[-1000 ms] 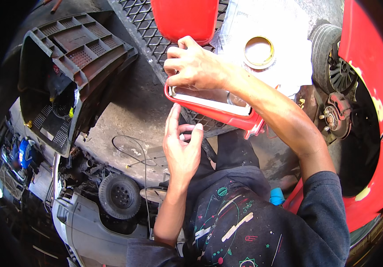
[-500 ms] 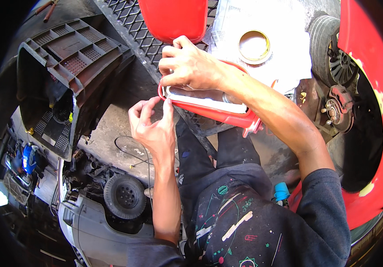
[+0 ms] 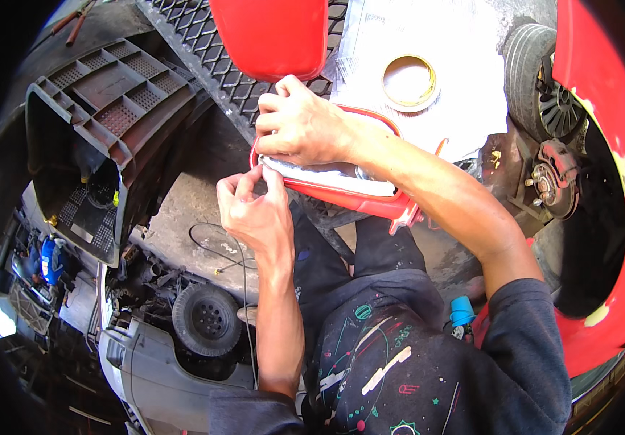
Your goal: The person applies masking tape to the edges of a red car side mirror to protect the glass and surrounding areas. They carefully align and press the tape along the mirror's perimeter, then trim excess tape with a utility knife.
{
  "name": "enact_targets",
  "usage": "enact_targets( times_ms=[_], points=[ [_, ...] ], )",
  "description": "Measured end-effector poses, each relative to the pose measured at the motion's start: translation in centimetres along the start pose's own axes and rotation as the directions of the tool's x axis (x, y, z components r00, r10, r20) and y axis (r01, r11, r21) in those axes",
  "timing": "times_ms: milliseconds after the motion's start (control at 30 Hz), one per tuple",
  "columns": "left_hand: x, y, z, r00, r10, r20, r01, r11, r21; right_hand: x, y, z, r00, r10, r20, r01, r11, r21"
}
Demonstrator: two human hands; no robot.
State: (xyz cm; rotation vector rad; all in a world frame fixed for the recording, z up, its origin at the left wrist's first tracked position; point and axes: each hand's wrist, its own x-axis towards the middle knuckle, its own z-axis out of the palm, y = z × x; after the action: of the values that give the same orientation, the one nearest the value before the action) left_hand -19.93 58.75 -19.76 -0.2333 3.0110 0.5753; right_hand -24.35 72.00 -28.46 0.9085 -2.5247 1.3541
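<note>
A red hollow car part, like a side-mirror housing (image 3: 348, 201), lies in front of me with its opening facing up. White masking material (image 3: 327, 178), perhaps paper or tape, lines the near side of the opening. At the housing's left end, my left hand (image 3: 256, 210) pinches thumb and fingers together at the near rim. My right hand (image 3: 298, 123) reaches across the opening, its fingers curled down at the same end. The right fingertips are partly hidden, and what they hold cannot be made out.
Beyond lies another red part (image 3: 272, 36) on black metal mesh (image 3: 225, 76). A tape roll (image 3: 434, 88) sits on white paper (image 3: 465, 109). A black plastic car part (image 3: 109, 109) stands left; a red car body (image 3: 613, 109) with exposed brake disc (image 3: 544, 181) is right.
My left hand has shifted slightly right and closer to my right hand. My right hand and the housing's left end sit a little lower in view. The view itself has shifted slightly.
</note>
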Motion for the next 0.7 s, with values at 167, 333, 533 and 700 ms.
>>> enact_targets(
  times_ms=[167, 333, 533, 700],
  points=[
    [-0.1, 0.7, 0.1, 0.998, -0.051, 0.028, 0.050, 0.999, 0.014, 0.3, 0.1, 0.5, 1.000, -0.016, -0.023, 0.018, 0.997, 0.076],
    [0.3, 0.8, 0.3, 0.998, -0.053, -0.024, 0.054, 0.998, 0.022, 0.4, 0.2, 0.7, 1.000, 0.004, -0.027, -0.002, 0.997, 0.077],
    [0.8, 0.8, 0.0, 0.998, -0.043, 0.043, 0.039, 0.995, 0.089, 0.2, 0.4, 0.6, 1.000, 0.001, -0.016, 0.000, 0.995, 0.104],
    [1.0, 1.1, 0.1, 0.998, -0.047, 0.046, 0.042, 0.995, 0.092, 0.4, 0.4, 0.8, 0.999, -0.015, -0.049, 0.020, 0.993, 0.113]
  ],
)
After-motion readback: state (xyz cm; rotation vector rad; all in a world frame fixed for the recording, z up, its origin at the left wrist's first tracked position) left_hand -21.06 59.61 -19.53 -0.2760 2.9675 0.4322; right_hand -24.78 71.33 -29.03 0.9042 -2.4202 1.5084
